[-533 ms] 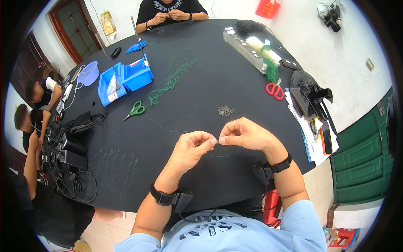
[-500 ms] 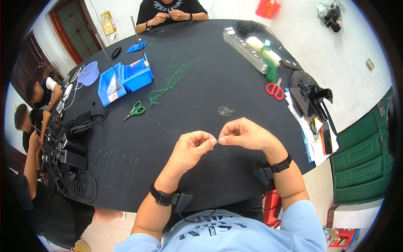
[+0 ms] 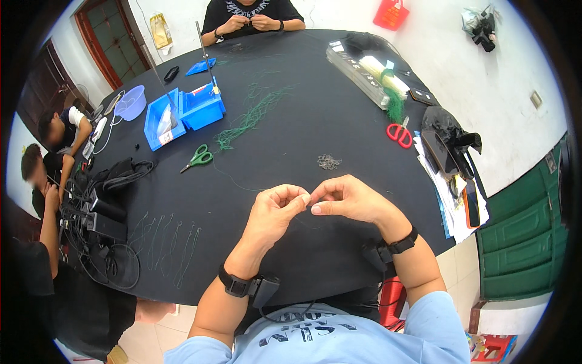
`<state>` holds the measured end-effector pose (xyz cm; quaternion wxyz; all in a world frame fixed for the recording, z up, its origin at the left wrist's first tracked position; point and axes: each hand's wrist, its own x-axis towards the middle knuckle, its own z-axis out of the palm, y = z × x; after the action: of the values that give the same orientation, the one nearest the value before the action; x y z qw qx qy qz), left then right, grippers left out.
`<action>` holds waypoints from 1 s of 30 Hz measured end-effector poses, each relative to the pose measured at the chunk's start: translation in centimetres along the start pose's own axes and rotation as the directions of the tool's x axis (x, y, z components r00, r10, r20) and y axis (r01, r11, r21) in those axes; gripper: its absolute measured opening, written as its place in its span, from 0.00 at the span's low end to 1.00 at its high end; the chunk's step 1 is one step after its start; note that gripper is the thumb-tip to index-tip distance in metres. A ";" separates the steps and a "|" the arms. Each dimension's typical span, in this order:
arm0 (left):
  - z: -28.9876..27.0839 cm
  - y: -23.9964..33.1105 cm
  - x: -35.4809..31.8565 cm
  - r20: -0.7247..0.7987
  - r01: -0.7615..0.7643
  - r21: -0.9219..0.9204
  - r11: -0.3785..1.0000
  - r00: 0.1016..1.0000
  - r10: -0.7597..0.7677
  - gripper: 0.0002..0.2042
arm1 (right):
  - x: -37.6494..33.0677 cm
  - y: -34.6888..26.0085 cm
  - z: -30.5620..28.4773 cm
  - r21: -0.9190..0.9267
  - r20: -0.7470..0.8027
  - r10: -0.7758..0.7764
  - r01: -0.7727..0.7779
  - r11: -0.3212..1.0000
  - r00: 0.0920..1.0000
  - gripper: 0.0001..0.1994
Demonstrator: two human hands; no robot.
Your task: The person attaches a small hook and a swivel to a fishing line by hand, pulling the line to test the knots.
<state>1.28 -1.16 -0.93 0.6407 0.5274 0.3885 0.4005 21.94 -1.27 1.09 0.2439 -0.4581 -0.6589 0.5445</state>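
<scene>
My left hand [image 3: 273, 212] is closed, thumb and forefinger pinched at the tips. A thin green thread [image 3: 235, 184] runs across the dark table to it, and a faint strand hangs below the fingers. My right hand [image 3: 348, 199] meets it fingertip to fingertip, forefinger and thumb bent in a loose pinch. Something tiny and dark sits between the fingertips, too small to name. Beyond the hands lies a small heap of grey, wiry metal pieces [image 3: 329, 162]. Green-handled scissors [image 3: 199, 158] rest to the left, near a loose tangle of green thread [image 3: 248, 120].
Several knotted thread lengths [image 3: 163, 246] lie at the left, beside black cables and boxes [image 3: 106, 221]. Blue bins [image 3: 203, 109] with upright rods stand farther off. Red scissors [image 3: 399, 134], papers and phones [image 3: 439, 151] line the right edge. Other people sit around the table.
My right thumb and forefinger have parted slightly and shifted at the left fingertips. The strand below the hands shows less. The whole view has shifted a little.
</scene>
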 end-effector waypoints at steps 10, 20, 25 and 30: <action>0.1 0.2 0.0 -0.027 0.041 -0.047 0.998 0.999 -0.042 0.08 | 0.4 0.5 0.5 0.120 -0.087 -0.031 0.041 0.992 0.996 0.09; 0.0 0.1 0.0 -0.031 0.096 0.043 0.994 0.995 -0.094 0.08 | 0.3 0.8 0.7 -0.105 -0.155 -0.158 0.143 0.984 0.975 0.06; -0.4 0.0 0.0 -0.003 0.167 0.079 0.983 0.986 -0.167 0.08 | 0.1 0.6 1.0 -0.379 -0.162 -0.358 0.277 0.883 0.920 0.06; -0.3 -0.3 0.0 -0.005 0.128 0.034 0.991 0.992 -0.128 0.07 | 0.0 0.3 1.0 -0.446 -0.187 -0.384 0.270 0.853 0.904 0.07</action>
<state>1.06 -1.04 -1.23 0.6553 0.5118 0.4292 0.3527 21.19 -1.80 0.49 0.3191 -0.4487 -0.7876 0.2766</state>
